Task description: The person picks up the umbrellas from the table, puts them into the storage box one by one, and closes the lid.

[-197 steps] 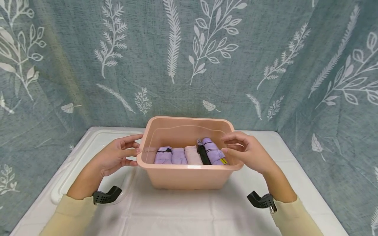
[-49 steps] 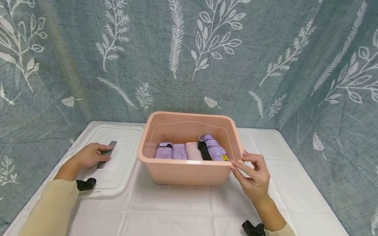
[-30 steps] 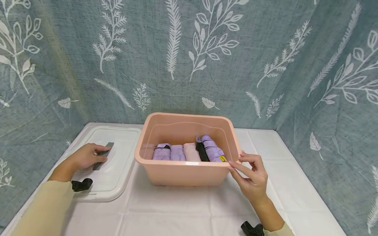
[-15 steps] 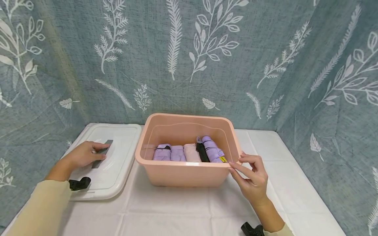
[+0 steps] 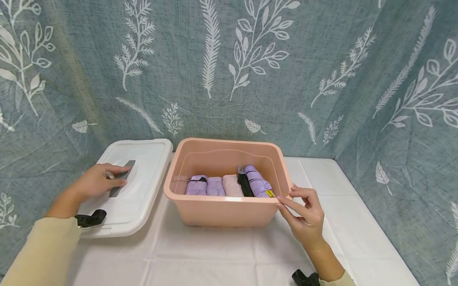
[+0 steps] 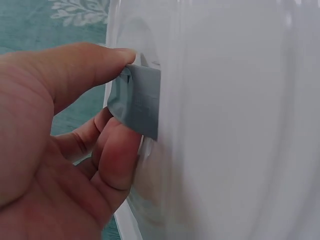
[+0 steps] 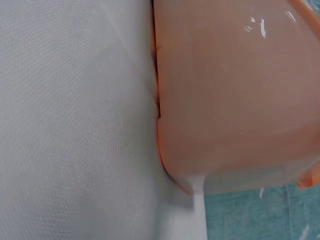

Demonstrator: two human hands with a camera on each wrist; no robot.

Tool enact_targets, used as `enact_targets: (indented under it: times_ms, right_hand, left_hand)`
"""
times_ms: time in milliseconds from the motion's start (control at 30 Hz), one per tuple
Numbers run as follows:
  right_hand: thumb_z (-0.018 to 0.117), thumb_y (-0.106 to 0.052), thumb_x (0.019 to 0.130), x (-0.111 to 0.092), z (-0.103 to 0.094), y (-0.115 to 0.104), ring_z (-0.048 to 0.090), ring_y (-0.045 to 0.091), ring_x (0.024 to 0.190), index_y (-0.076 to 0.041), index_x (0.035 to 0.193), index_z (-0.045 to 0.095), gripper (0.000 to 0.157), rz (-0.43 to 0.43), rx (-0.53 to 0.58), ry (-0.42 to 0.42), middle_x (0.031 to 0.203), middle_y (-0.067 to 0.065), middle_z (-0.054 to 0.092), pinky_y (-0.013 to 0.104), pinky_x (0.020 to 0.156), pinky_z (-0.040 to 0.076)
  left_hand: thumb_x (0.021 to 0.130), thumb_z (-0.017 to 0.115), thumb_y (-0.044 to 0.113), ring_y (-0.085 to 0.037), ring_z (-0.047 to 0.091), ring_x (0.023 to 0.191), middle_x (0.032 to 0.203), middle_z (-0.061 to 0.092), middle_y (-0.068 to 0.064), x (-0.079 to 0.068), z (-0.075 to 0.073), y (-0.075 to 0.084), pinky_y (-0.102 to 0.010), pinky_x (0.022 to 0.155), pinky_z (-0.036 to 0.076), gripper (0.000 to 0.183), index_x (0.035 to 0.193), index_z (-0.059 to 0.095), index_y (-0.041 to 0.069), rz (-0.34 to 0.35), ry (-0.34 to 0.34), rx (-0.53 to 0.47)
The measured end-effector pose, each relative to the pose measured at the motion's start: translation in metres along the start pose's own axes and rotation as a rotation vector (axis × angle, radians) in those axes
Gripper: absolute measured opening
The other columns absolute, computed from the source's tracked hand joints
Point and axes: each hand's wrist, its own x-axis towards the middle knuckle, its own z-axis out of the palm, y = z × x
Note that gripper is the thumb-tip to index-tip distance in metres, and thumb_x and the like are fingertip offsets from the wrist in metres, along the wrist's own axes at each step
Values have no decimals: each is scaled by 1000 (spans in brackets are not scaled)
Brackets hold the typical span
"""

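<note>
My left hand (image 5: 101, 179) grips the grey handle (image 5: 122, 178) of a white lid (image 5: 143, 206) at the left. In the left wrist view, the thumb lies on top of the handle and curled fingers are under it. The lid is raised off the table and slightly tilted. My right hand (image 5: 305, 212) pinches the front right corner of a peach plastic bin (image 5: 225, 212), thumb outside and fingertips at the rim. Inside lie lilac rolled bundles (image 5: 197, 185), a pale pink one (image 5: 232, 186), a slim black one (image 5: 245, 184) and a lilac roll (image 5: 258, 182) with a yellow tag.
A white cloth (image 5: 200, 254) covers the table under the bin. A blue-green leaf-patterned curtain (image 5: 229, 115) stands behind and at both sides. The lid's right edge is close to the bin's left side.
Earlier both hands were at the bin's sides. The left hand moved to the lid's handle and has lifted the lid from the table. The right hand shifted to the front right corner and stayed.
</note>
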Motion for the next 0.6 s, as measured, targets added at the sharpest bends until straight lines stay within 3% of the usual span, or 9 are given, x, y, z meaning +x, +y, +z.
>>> enact_targets:
  times_ms: [67,333,600]
  right_hand:
    - [80,-22,90,1,0,-1,66,27,104,3,84,81,26,3,1,-3,88,32,56,31,106,54]
    - [80,-22,91,3,0,-2,66,26,104,2,85,81,25,13,-2,-13,89,31,56,31,107,53]
    - [80,-21,90,3,-1,-2,66,29,103,2,86,81,24,12,-2,-12,89,31,56,31,107,53]
  left_hand:
    - [96,74,27,-8,52,69,128,58,-29,-1,-4,4,-25,61,48,58,145,56,3,-6,7,-34]
    - [96,74,32,-8,53,70,110,57,-6,-3,-21,21,-26,62,51,61,147,55,5,-10,73,-101]
    - [97,73,23,-7,47,64,102,52,13,-7,-32,40,-25,57,46,56,150,54,13,65,144,-261]
